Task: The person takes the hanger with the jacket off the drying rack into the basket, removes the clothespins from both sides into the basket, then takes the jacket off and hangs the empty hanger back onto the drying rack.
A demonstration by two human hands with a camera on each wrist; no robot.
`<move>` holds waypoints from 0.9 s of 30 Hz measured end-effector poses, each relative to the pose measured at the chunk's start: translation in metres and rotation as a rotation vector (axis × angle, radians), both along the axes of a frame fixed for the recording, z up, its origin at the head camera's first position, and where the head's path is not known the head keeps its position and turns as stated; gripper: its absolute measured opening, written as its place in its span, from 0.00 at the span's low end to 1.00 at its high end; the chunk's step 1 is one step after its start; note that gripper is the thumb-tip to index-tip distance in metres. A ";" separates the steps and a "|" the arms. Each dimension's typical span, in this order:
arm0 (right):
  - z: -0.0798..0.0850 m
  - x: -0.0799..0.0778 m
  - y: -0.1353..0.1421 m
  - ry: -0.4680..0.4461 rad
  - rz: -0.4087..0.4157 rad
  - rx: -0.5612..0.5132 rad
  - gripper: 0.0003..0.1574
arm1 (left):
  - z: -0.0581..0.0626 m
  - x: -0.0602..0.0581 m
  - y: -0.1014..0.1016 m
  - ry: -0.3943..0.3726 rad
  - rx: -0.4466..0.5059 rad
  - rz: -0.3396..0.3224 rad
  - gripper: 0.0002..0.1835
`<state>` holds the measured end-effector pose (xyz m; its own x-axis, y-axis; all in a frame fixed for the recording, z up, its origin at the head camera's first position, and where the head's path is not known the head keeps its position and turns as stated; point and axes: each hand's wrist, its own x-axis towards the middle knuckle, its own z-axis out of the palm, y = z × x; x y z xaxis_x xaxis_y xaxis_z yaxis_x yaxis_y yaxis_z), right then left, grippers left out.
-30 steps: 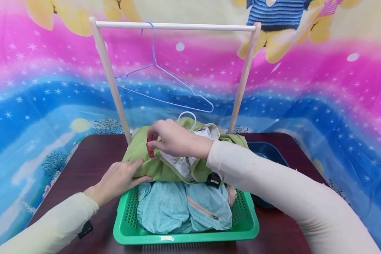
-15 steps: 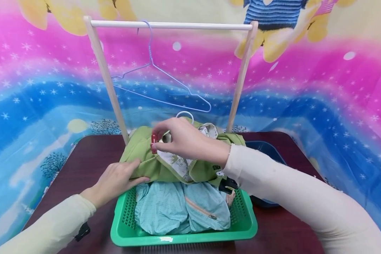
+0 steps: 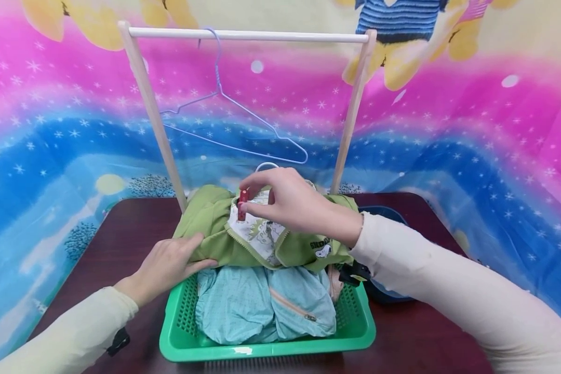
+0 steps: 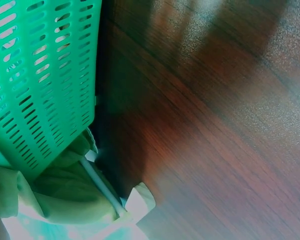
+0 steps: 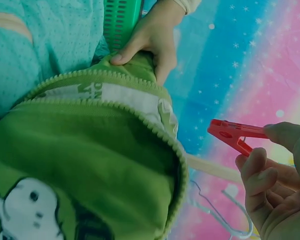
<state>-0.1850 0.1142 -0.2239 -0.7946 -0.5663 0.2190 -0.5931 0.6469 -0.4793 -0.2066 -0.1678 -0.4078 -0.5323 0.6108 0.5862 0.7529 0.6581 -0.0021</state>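
Note:
A green zip jacket (image 3: 215, 246) with a white printed lining lies over the back of a green basket (image 3: 266, 354). My left hand (image 3: 165, 265) grips the jacket's left side, thumb toward me. Above the open collar, my right hand (image 3: 299, 202) pinches a red clothespin (image 5: 230, 132) between thumb and fingers. In the right wrist view the clothespin is apart from the jacket. The white hook (image 3: 267, 165) of a hanger sticks up behind the collar; my right hand partly covers the collar.
A light blue garment (image 3: 236, 306) fills the basket's front. Behind stands a wooden rack (image 3: 252, 35) with a blue wire hanger (image 3: 218, 78) on its bar. A dark blue basin (image 3: 385, 209) sits at the right on the brown table (image 3: 131, 223), partly behind my right arm.
My right hand has moved right with the clothespin, away from the jacket's left shoulder to above its collar opening. My left hand keeps its place on the jacket. The head view has shifted slightly.

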 end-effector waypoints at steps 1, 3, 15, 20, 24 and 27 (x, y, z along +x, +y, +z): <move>0.001 0.000 0.002 0.004 -0.005 -0.003 0.19 | 0.000 0.000 0.000 0.005 0.002 0.000 0.30; 0.002 0.001 0.007 0.012 -0.010 -0.013 0.19 | 0.001 0.000 0.000 0.011 0.009 0.000 0.30; 0.007 0.001 0.039 0.015 -0.062 -0.053 0.20 | 0.001 0.001 0.000 0.017 0.019 -0.001 0.31; 0.009 0.000 0.053 0.013 -0.081 -0.059 0.19 | 0.000 0.002 0.000 0.022 0.021 -0.003 0.31; 0.008 -0.001 0.069 0.013 -0.098 -0.074 0.18 | -0.001 0.002 0.000 0.030 0.026 -0.008 0.31; 0.007 -0.002 0.080 0.004 -0.114 -0.094 0.17 | -0.001 0.001 0.002 0.033 0.030 -0.013 0.31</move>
